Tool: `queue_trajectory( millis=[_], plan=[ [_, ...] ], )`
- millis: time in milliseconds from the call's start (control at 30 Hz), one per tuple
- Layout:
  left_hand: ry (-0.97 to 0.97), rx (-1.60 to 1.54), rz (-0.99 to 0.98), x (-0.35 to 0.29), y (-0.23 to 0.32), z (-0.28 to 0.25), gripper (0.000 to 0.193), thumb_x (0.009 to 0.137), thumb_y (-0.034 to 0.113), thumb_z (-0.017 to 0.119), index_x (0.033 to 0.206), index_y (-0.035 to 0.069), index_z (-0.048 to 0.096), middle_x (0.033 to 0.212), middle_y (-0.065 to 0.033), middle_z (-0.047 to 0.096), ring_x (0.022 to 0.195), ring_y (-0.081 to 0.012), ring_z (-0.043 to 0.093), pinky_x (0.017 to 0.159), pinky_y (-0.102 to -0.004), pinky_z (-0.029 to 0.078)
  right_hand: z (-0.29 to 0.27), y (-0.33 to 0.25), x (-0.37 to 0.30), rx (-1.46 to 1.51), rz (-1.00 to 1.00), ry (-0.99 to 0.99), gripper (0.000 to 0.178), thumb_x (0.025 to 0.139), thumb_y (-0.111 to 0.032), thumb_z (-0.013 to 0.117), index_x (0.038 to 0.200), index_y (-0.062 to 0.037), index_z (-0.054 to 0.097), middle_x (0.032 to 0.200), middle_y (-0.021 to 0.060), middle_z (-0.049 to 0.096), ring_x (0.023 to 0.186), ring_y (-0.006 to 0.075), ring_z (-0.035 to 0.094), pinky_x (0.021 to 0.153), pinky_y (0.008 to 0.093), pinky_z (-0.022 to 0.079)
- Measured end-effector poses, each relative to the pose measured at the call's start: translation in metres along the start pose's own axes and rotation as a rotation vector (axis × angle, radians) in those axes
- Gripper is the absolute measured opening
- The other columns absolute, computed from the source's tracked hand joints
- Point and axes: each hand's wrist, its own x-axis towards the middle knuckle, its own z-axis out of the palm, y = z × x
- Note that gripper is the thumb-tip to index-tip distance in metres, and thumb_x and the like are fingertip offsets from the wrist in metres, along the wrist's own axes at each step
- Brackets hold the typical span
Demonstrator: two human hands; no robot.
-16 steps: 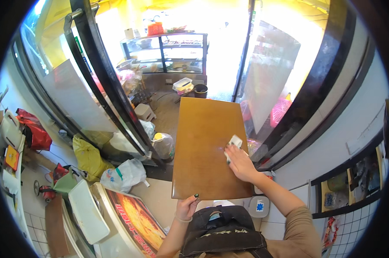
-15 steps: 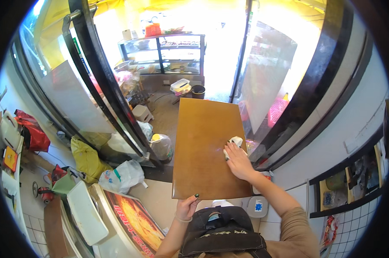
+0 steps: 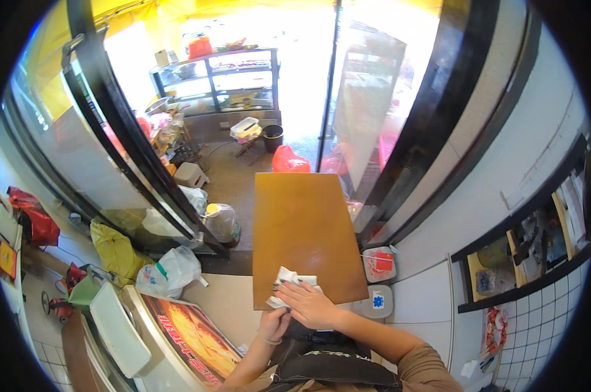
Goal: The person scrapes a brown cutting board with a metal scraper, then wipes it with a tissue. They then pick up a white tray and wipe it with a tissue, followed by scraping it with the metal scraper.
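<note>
A brown wooden board [image 3: 306, 228] with a smooth, shiny top lies in front of me, its near edge close to my body. Under my right hand [image 3: 310, 307] is a crumpled white cloth [image 3: 287, 274], pressed against the board near its close left corner. The fingers lie over the cloth, and folds of it stick out beyond and beside them. My left hand [image 3: 275, 323] is closed at the near edge by that same corner, just below the right hand. Its fingers are partly hidden under the edge.
Dark-framed glass doors flank the board. Outside stand a display case [image 3: 217, 78], a black bucket [image 3: 272, 138] and a red bag [image 3: 290, 159]. A clear jar [image 3: 222, 223], plastic bags [image 3: 171, 271] and a white chest with a picture top [image 3: 191, 333] are left; lidded tubs [image 3: 378, 302] and a shelf [image 3: 524, 245] right.
My right hand has slid the cloth from the board's right side to its near left corner, close to my left hand. The view has shifted, and a red bag shows beyond the board.
</note>
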Motion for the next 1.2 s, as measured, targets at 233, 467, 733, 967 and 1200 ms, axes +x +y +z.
queue_trajectory(
  millis=[233,467,733,967,1200],
  plan=[
    [0.114,-0.018,-0.392,-0.032,-0.021,0.008,0.032,0.081,-0.007,0.05,0.112,-0.001,0.052,0.11,-0.0128,0.06,0.101,-0.0233,0.059,0.089,-0.0352,0.05,-0.001,-0.021,-0.163,-0.113,0.534,0.16,0.05,0.082,-0.019,0.051,0.129,-0.0044,0.044,0.134,0.0126,0.044,0.129,0.0266,0.036,0.104,0.0463,0.027],
    [0.16,0.182,-0.634,-0.093,-0.059,0.056,0.021,0.082,-0.004,0.052,0.103,-0.004,0.055,0.101,-0.012,0.063,0.092,-0.0211,0.063,0.083,-0.0303,0.053,0.021,-0.08,-0.248,-0.021,0.937,0.334,0.048,0.085,-0.019,0.045,0.129,-0.0022,0.044,0.137,0.0131,0.041,0.13,0.0284,0.034,0.104,0.0468,0.027],
    [-0.037,0.459,-0.974,-0.108,-0.085,0.115,0.032,0.081,-0.005,0.05,0.113,-0.004,0.051,0.113,-0.0123,0.058,0.104,-0.0256,0.058,0.095,-0.0357,0.047,0.062,-0.064,-0.393,-0.036,1.283,0.494,0.052,0.087,-0.022,0.042,0.135,-0.0027,0.036,0.142,0.0135,0.033,0.133,0.0276,0.029,0.106,0.0443,0.023],
    [-0.597,0.472,-1.373,-0.059,-0.101,0.128,0.044,0.076,-0.005,0.051,0.119,-0.002,0.048,0.115,-0.0113,0.057,0.107,-0.0274,0.055,0.094,-0.0419,0.045,0.021,-0.134,-0.393,0.144,1.246,0.536,0.053,0.091,-0.025,0.038,0.139,-0.0053,0.028,0.147,0.0107,0.023,0.138,0.0246,0.016,0.109,0.0442,0.017],
    [-0.464,0.872,-1.55,-0.066,-0.158,0.222,0.049,0.069,-0.007,0.053,0.117,0.003,0.053,0.111,-0.0098,0.06,0.102,-0.0239,0.058,0.088,-0.035,0.05,0.086,-0.163,-0.501,0.387,1.986,0.693,0.051,0.093,-0.03,0.033,0.14,-0.0097,0.029,0.147,0.0067,0.025,0.137,0.026,0.017,0.105,0.0481,0.022]
  ],
)
